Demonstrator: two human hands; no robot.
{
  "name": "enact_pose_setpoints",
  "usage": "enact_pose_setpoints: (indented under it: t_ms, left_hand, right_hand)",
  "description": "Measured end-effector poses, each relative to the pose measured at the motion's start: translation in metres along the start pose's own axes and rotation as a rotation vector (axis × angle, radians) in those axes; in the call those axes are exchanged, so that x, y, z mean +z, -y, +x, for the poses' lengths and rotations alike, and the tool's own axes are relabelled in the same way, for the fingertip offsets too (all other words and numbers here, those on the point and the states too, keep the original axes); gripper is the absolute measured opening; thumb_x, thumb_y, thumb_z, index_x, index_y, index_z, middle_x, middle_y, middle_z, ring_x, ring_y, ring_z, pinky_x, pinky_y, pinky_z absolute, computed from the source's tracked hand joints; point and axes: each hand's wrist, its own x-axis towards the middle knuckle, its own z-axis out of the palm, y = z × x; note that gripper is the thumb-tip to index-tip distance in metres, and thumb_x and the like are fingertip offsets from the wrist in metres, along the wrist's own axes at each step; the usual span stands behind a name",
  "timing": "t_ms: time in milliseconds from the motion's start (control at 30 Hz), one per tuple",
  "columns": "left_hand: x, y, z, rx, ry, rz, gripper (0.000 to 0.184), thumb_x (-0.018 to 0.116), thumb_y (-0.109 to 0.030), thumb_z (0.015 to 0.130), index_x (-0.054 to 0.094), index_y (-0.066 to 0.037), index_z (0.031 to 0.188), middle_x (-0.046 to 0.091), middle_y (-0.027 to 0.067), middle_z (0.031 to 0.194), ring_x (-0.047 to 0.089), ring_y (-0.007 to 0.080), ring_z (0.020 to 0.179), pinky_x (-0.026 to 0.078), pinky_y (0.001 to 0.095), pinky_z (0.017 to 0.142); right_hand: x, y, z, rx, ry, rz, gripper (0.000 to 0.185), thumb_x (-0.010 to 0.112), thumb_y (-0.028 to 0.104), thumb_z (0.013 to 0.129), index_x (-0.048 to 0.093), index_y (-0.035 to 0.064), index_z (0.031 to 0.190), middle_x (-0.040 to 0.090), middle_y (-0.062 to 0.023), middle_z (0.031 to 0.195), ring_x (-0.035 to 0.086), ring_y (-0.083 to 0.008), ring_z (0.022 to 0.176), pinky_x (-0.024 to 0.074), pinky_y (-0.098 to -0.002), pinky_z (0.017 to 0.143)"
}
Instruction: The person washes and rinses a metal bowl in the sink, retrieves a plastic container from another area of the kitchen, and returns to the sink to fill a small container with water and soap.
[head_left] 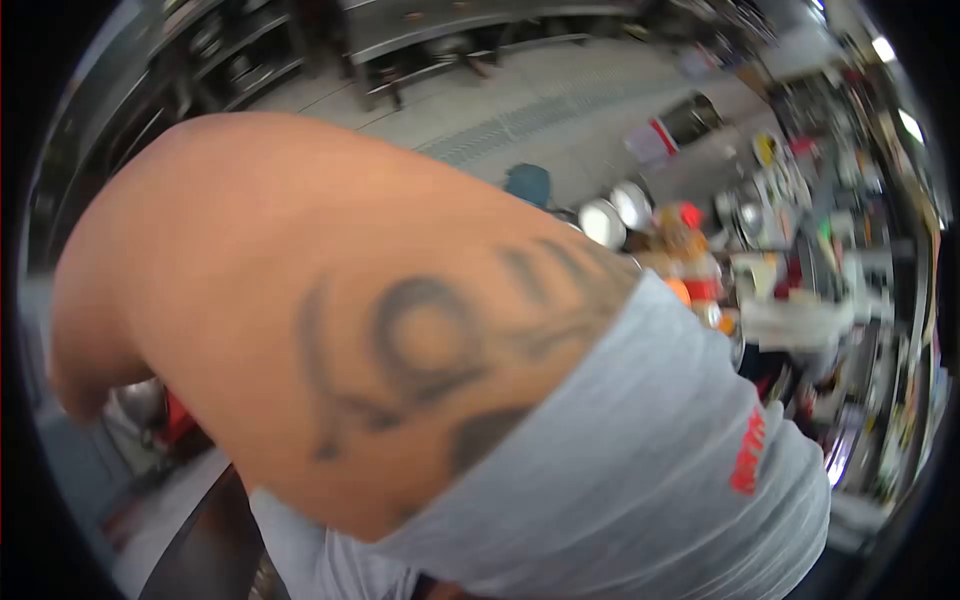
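Observation:
A bare, tattooed upper arm (250, 240) fills much of the head view, very close to the camera and blurred. It comes out of a grey short sleeve (640, 430) with small red lettering. At the far left the arm bends and its lower part drops out of sight, so what its hand holds or touches is hidden. Neither my left hand nor my right hand shows. Beyond the sleeve stand a bottle with a red cap (690, 215) and round, pale metal containers (603, 222).
Steel shelving (240, 65) runs along the far side, behind a tiled floor with a drain grate (520, 125). A dark bin-like container (690, 120) lies toward the back right. Cluttered counters and shelves (870, 280) line the right. A red object (180, 420) shows low at left.

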Motion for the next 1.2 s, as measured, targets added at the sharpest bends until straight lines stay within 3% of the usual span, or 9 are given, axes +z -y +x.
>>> enact_pose_setpoints:
  t_ms: [200,333,400,467,533,633,800,967,1200]
  left_hand:
    - [-0.144,0.035,0.062,-0.045,-0.189,-0.057,0.036,0.06,-0.03,0.097,0.063,0.001,0.115,0.069,0.008,0.091,0.065,0.0164,0.081,0.053,0.0326,0.074]
    - [-0.223,0.087,0.101,-0.162,-0.28,-0.095,0.036,0.06,-0.03,0.097,0.063,0.002,0.113,0.069,0.0079,0.088,0.065,0.0168,0.08,0.053,0.0326,0.074]
    - [-0.254,0.122,0.103,-0.28,-0.318,-0.133,0.036,0.059,-0.03,0.097,0.064,0.002,0.112,0.069,0.0079,0.087,0.065,0.0169,0.08,0.053,0.0326,0.074]
    - [-0.286,0.152,0.094,-0.438,-0.397,-0.17,0.036,0.059,-0.031,0.098,0.064,0.002,0.111,0.068,0.0075,0.086,0.065,0.0165,0.078,0.053,0.0323,0.073]
    - [-0.307,0.188,0.084,-0.574,-0.398,-0.198,0.04,0.058,-0.038,0.099,0.064,-0.003,0.118,0.067,0.0025,0.096,0.064,0.0109,0.078,0.051,0.0263,0.066]
    - [-0.339,0.199,0.065,-0.756,-0.577,-0.497,0.045,0.056,-0.04,0.099,0.061,-0.004,0.125,0.067,0.0036,0.103,0.064,0.0113,0.085,0.052,0.027,0.071]
    - [-0.398,0.228,0.058,-0.851,-0.788,-0.655,0.048,0.056,-0.043,0.099,0.059,-0.004,0.127,0.068,0.0054,0.105,0.064,0.013,0.086,0.052,0.0281,0.072]
    - [-0.482,0.31,0.076,-0.821,-0.946,-0.763,0.05,0.056,-0.045,0.098,0.06,-0.003,0.125,0.068,0.0083,0.105,0.066,0.015,0.086,0.053,0.0287,0.071]
    - [-0.643,0.368,0.113,-0.733,-1.016,-0.779,0.053,0.055,-0.048,0.099,0.06,-0.003,0.125,0.068,0.0086,0.108,0.065,0.0158,0.089,0.053,0.0299,0.074]
  right_hand:
    - [-0.051,-0.138,0.102,0.02,0.131,-0.179,0.025,0.069,0.031,0.084,0.074,0.0158,0.103,0.071,-0.0099,0.1,0.068,-0.0256,0.099,0.0538,-0.0419,0.076]
    - [-0.025,-0.275,0.091,0.07,0.143,0.033,0.036,0.07,0.029,0.083,0.072,0.0161,0.116,0.071,-0.0087,0.113,0.067,-0.0287,0.106,0.0545,-0.046,0.083]
    - [0.025,-0.348,0.105,0.092,0.034,0.167,0.043,0.07,0.023,0.082,0.066,0.0129,0.123,0.071,-0.0122,0.111,0.067,-0.0307,0.106,0.0564,-0.0455,0.085]
    - [0.058,-0.411,0.097,0.066,0.109,0.155,0.025,0.069,0.019,0.08,0.073,0.0056,0.101,0.072,-0.0156,0.104,0.069,-0.0303,0.104,0.0575,-0.0441,0.081]
    - [0.073,-0.475,0.077,0.098,0.201,0.253,0.029,0.075,0.028,0.078,0.073,0.0034,0.094,0.071,-0.0176,0.098,0.068,-0.0341,0.099,0.056,-0.0455,0.083]
    - [0.157,-0.575,0.082,0.169,0.135,0.505,0.037,0.077,0.034,0.078,0.073,0.0014,0.094,0.071,-0.0193,0.091,0.068,-0.0343,0.091,0.0544,-0.0445,0.079]
    - [0.22,-0.679,0.144,0.334,0.213,0.727,0.043,0.075,0.038,0.08,0.072,0.0005,0.101,0.071,-0.0182,0.1,0.068,-0.0329,0.094,0.0533,-0.0422,0.082]
    - [0.302,-0.791,0.222,0.406,-0.025,0.676,0.057,0.071,0.042,0.084,0.063,0.0008,0.122,0.068,-0.0197,0.113,0.066,-0.0343,0.103,0.0521,-0.0419,0.09]
    - [0.347,-0.929,0.291,0.569,-0.048,0.22,0.075,0.06,0.047,0.092,0.043,-0.0089,0.14,0.042,-0.03,0.146,0.034,-0.0435,0.139,0.026,-0.0476,0.117]
